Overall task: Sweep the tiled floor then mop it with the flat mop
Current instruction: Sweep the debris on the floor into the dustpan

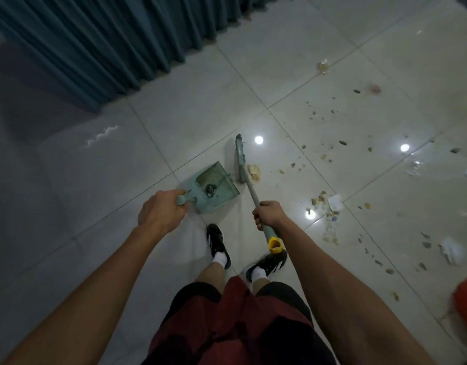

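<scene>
My left hand (159, 210) grips the top knob of the pale green dustpan's handle; the dustpan (215, 187) stands on the glossy tiled floor (200, 106) with a small dark clump inside. My right hand (269, 214) grips the broom's pole (253, 192), whose yellow end cap (275, 245) sticks out below my fist. The broom's head (240, 158) rests on the floor just right of the dustpan, beside a crumpled beige scrap (254, 172). Crumbs, small stones and bits of paper (329, 204) are scattered over the tiles to the right.
A dark teal curtain (95, 43) hangs along the upper left. My two feet in black shoes (217, 245) stand just behind the dustpan. An orange round object (465, 301) shows at the right edge. More white paper scraps (449, 250) lie at the right.
</scene>
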